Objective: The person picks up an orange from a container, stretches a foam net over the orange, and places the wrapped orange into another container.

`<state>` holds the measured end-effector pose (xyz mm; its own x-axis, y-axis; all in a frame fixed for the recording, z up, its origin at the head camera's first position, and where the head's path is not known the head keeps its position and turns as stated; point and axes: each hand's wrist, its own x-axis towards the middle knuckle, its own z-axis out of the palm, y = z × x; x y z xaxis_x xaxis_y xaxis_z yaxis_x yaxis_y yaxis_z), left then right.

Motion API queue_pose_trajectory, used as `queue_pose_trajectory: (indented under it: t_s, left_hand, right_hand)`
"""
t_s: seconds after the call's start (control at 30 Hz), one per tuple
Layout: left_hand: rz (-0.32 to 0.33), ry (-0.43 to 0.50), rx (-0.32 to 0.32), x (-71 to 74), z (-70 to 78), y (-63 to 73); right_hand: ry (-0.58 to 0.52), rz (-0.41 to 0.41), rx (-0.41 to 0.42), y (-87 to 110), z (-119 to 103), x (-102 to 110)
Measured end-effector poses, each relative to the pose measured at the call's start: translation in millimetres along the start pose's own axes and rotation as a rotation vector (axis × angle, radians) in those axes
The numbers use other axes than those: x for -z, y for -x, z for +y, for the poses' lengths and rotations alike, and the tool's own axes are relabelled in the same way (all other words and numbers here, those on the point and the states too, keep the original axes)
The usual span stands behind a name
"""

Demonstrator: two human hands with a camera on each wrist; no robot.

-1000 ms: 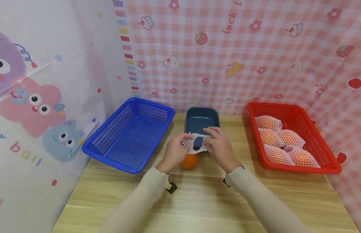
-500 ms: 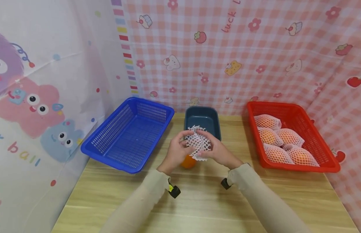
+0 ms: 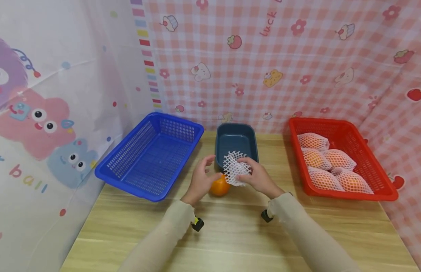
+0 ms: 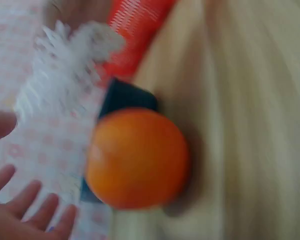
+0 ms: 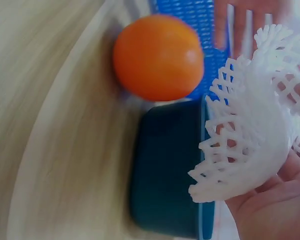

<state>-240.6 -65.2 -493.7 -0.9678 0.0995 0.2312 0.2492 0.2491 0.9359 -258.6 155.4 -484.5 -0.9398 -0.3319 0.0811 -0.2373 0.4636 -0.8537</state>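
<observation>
A white foam net sleeve (image 3: 233,169) is held in my right hand (image 3: 259,179), pinched between thumb and fingers, over the near edge of a dark teal tray (image 3: 236,140). In the right wrist view the net sleeve (image 5: 247,135) looks crumpled and partly spread. My left hand (image 3: 201,182) is apart from the net, its fingers spread and holding nothing. Just beside it an orange (image 3: 219,186) without a net sits on the table, in front of the tray. The left wrist view shows the orange (image 4: 138,159) large and the left fingers blurred.
At left stands a blue slotted basket (image 3: 156,155) with nothing in it. A red basket (image 3: 370,162) on the right holds several fruits in white nets (image 3: 336,160). All stand on a wooden table (image 3: 227,238) backed by a pink checked cloth (image 3: 251,56).
Both hands held the net sleeve, first stretched open, then gathered. Now my left hand has let go and moved slightly left, while the right keeps the net. The orange has not moved.
</observation>
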Motion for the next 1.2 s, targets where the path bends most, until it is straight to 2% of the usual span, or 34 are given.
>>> queue_pose_trajectory:
  t_s: [0.13,0.2,0.27,0.47,0.57,0.67,0.77,0.87,1.0,1.1,1.2]
  left_hand:
    - [-0.161,-0.269,0.091,-1.6,-18.9,3.5]
    - [-0.228,-0.344,0.120,-4.0,-28.6,5.2]
    - [-0.265,-0.374,0.132,-7.3,-35.3,6.4]
    - [-0.272,-0.413,0.108,-11.6,-45.5,7.0]
    - [-0.242,-0.393,0.133,-11.1,-46.7,6.6]
    - [-0.154,-0.272,0.200,-10.2,-45.0,4.6]
    - [-0.023,-0.077,0.251,-7.5,-39.9,1.6]
    - [0.091,0.115,0.262,-3.3,-31.1,-1.7]
    - [0.188,0.342,0.218,1.7,-15.8,-5.0]
    - [0.178,0.604,0.143,1.7,-4.0,-6.0]
    - [0.088,0.830,0.083,-2.5,6.3,-4.8]
  right_hand:
    - [0.016,0.005,-0.019,0.9,8,2]
    - [0.020,0.006,-0.026,1.2,10,2]
    - [0.018,0.009,-0.031,2.0,13,2]
    - [-0.008,0.006,-0.042,4.2,16,1]
    - [-0.019,0.000,-0.046,4.9,17,0]
    - [-0.018,0.004,-0.046,5.1,19,0]
    - [-0.015,0.017,-0.039,5.0,21,0]
    - [-0.014,0.023,-0.036,4.9,22,-1]
    - [-0.022,0.015,-0.047,5.5,21,-2]
    - [-0.038,0.008,-0.053,5.3,20,-4]
    - [-0.038,-0.002,-0.044,3.5,19,-6]
